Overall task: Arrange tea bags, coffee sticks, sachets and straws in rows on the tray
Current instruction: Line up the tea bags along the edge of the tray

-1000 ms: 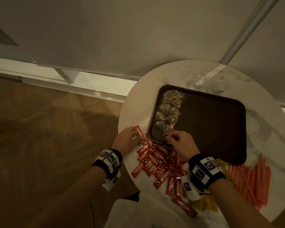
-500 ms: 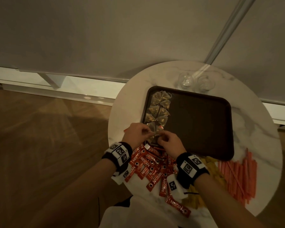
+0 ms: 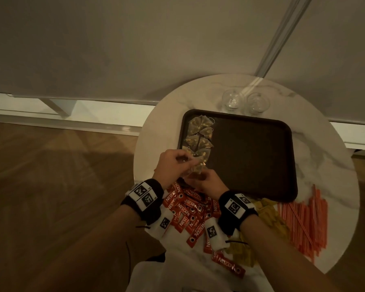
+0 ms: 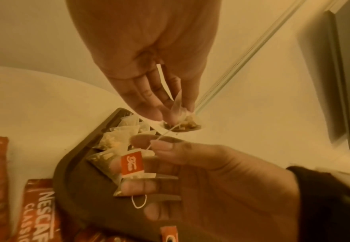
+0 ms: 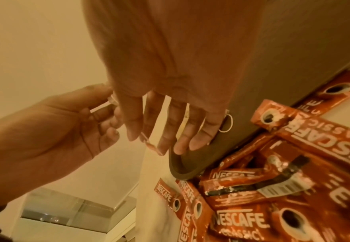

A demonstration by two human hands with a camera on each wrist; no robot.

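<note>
Left hand pinches a translucent pyramid tea bag by its top corner, fingertips clamped together on the mesh, and lifts it just above the near left corner of the dark brown rectangular tray. The right hand has thumb and forefinger closed on the bag's thin white string, with the small red paper tag hanging at its fingers. Holding bag and string apart like this looks meant to untangle the thread so the bag can lie flat at the end of the row.

Beneath the hands, the other tea bags already lie in a paired column along the tray's left edge; the rest of the tray is bare.

On the round white marble table, red Nescafe coffee sticks lie heaped against the tray's near edge, yellow sachets beside them and orange straws further right, all still unsorted. Two clear glasses stand beyond the tray.
</note>
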